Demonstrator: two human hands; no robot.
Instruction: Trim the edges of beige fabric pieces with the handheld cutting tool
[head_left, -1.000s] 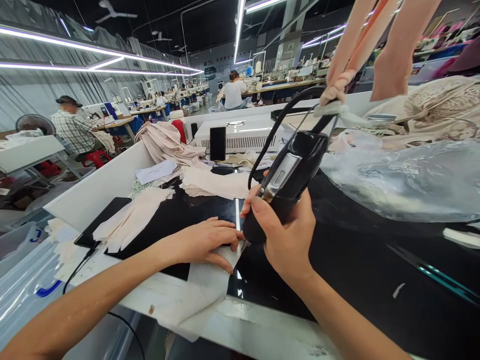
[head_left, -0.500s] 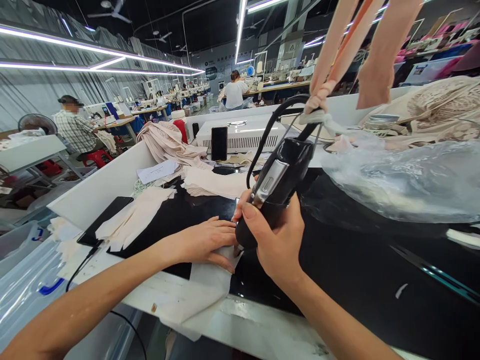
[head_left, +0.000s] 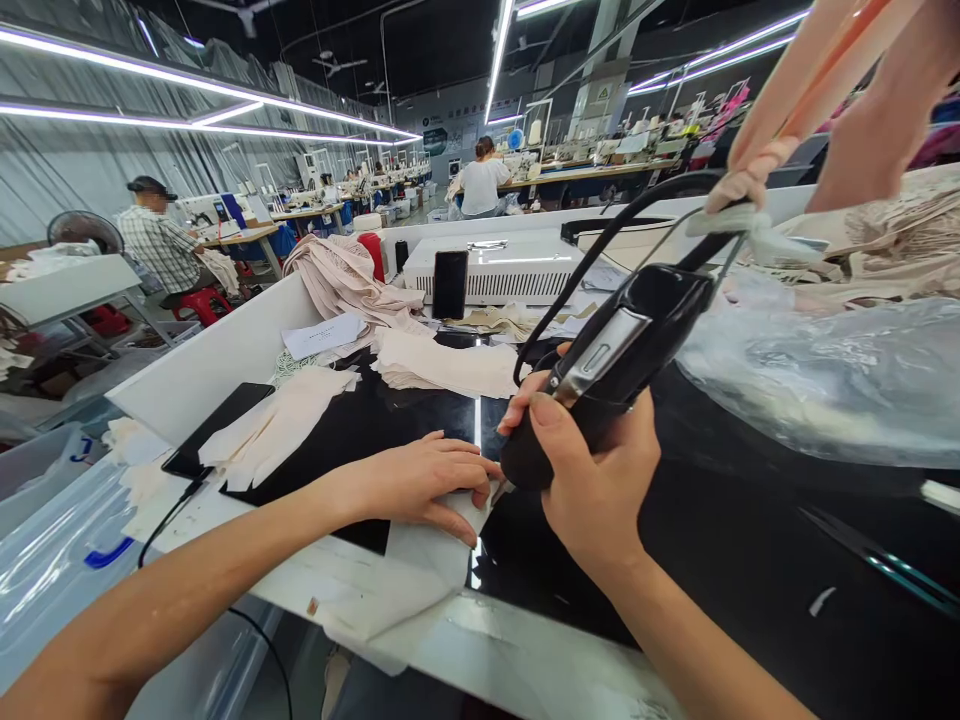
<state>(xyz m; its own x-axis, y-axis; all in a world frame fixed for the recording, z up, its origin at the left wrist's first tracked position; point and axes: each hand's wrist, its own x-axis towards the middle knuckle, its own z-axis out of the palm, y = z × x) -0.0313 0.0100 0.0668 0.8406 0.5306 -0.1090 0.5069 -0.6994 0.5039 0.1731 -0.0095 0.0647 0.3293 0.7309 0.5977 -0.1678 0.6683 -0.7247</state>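
Black counter (head_left: 750, 580); pale cloth (head_left: 426, 562) over its near edge; corded tool (head_left: 634, 345) beside, right hand (head_left: 600, 480) wrapped round it. Left hand (head_left: 424, 480) on cloth, fingers loosely spread, gripping nothing. Likely trimming; next wants cloth steady.

Black elongated handheld tool (head_left: 636, 358): casing glossy, plastic-looking; its silvery rectangular plate (head_left: 604, 350) smooth, metallic. Beneath the tool, black flat tabletop (head_left: 712, 540): glossy, reflective. Right of the tool, clear plastic bag (head_left: 847, 385): shiny, wrinkled. Left of the tool, cream cloth pieces (head_left: 450, 366): matt; white paper sheet (head_left: 324, 336): matt.
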